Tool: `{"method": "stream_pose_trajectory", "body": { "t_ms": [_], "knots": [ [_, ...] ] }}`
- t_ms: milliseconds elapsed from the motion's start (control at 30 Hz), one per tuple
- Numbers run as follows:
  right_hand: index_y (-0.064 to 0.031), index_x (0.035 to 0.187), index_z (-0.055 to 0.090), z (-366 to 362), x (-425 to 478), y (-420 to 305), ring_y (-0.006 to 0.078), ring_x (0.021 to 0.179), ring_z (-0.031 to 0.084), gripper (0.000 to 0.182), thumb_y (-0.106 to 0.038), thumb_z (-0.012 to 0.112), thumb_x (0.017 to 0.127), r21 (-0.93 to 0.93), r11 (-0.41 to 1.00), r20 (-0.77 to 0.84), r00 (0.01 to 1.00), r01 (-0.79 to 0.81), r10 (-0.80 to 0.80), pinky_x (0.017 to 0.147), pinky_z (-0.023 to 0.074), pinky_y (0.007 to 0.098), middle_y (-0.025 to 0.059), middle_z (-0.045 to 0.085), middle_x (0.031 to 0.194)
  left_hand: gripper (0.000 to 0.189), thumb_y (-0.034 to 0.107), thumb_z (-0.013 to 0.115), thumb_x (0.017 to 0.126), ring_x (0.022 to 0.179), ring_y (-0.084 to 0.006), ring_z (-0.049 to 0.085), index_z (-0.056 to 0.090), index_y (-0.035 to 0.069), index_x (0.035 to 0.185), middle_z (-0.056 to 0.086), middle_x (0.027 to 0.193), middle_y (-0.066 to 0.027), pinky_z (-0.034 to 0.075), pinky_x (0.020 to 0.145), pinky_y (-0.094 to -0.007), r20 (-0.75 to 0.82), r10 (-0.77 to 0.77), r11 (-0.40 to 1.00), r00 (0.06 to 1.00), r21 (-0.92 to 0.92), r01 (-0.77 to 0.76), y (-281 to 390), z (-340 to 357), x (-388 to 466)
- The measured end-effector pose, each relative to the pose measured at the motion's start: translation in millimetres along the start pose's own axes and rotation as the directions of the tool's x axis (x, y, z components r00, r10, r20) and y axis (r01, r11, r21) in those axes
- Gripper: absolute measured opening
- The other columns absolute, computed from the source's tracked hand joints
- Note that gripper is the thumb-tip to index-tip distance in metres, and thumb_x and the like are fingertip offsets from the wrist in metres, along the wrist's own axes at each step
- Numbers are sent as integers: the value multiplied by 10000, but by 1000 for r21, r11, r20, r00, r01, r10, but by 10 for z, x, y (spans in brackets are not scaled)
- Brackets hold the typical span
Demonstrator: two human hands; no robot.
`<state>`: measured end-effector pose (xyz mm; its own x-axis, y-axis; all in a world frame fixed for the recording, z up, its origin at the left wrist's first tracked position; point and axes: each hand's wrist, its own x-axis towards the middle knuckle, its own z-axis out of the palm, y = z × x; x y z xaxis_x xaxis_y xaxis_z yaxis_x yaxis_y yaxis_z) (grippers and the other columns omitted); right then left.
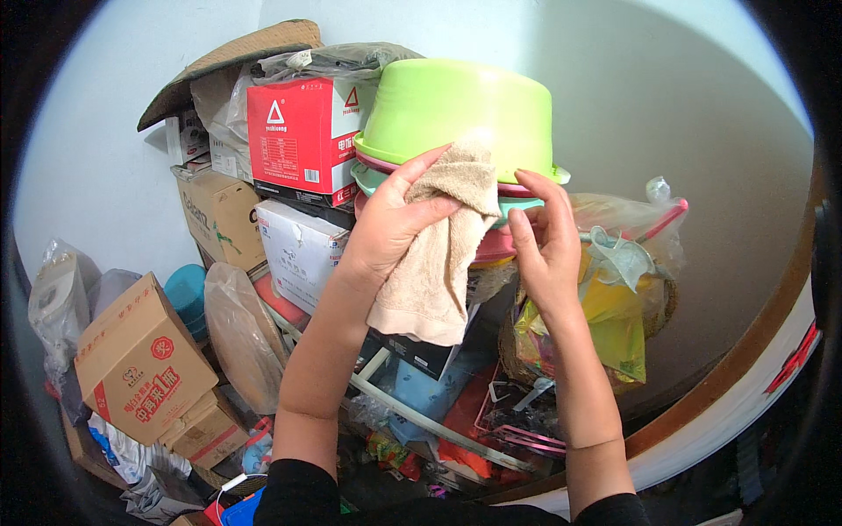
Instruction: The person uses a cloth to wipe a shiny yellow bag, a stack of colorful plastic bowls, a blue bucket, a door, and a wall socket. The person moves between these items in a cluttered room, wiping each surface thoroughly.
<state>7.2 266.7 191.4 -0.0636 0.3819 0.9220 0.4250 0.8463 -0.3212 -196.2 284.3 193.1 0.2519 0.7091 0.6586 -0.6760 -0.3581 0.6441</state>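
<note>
A folded beige terry cloth (434,263) is pinched between the thumb and fingers of my left hand (401,217), its lower end hanging down. Just right of the cloth, my right hand (546,243) is raised with thumb and fingers apart and nothing between them. Behind both hands, an upside-down lime green plastic tub (460,112) rests on a stack of pink and teal basins.
At left stand a red and white carton (289,138), a white box (296,253) and a tilted brown cardboard box (145,361). Plastic bags with a yellow one (612,329) hang at right. A pale curved frame (421,414) crosses below, near a wall (671,164).
</note>
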Motion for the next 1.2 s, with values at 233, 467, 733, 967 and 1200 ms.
{"method": "stream_pose_trajectory", "body": {
  "t_ms": [233,467,733,967,1200],
  "knots": [
    [-17,1053,681,89,147,33,34,703,582,151,-94,741,937,194,979,24,998,-65,62,672,497,226,-35,654,808,537,-6,653,966,1159,-159,638,473,-6,1471,620,1317,-94,542,984,-305,107,-62,997,992,-47,67,-133,143,-62],
    [-73,1227,674,-60,202,376,365,1182,541,379,-98,752,857,-535,805,64,963,255,-262,1020,454,465,157,613,1225,366,61,744,853,1105,-312,655,655,29,1207,645,1193,-183,525,953,-375,211,706,49,676,938,-344,274,57,573],
    [-99,1228,666,29,252,361,378,1163,544,424,-52,762,818,-510,835,68,977,207,-201,1015,466,464,152,599,1180,375,12,740,767,1053,-399,608,711,72,1136,619,1155,-175,511,925,-470,480,634,-359,606,877,-319,57,34,1226],
    [-110,1246,663,-11,167,443,375,1193,525,456,-45,756,805,-544,818,56,981,185,-184,1047,452,472,144,579,1219,315,41,685,836,1086,-390,593,693,65,1150,611,1177,-175,501,948,-461,650,374,-410,662,756,-511,-129,98,791],
    [-109,1249,659,53,190,415,371,1194,523,462,-38,734,799,-539,820,33,977,195,-211,1052,446,488,136,574,1223,311,98,639,840,1035,-366,607,710,78,1142,632,1138,-149,524,895,-447,723,421,-574,547,680,-457,99,353,1540]
  ]
}}
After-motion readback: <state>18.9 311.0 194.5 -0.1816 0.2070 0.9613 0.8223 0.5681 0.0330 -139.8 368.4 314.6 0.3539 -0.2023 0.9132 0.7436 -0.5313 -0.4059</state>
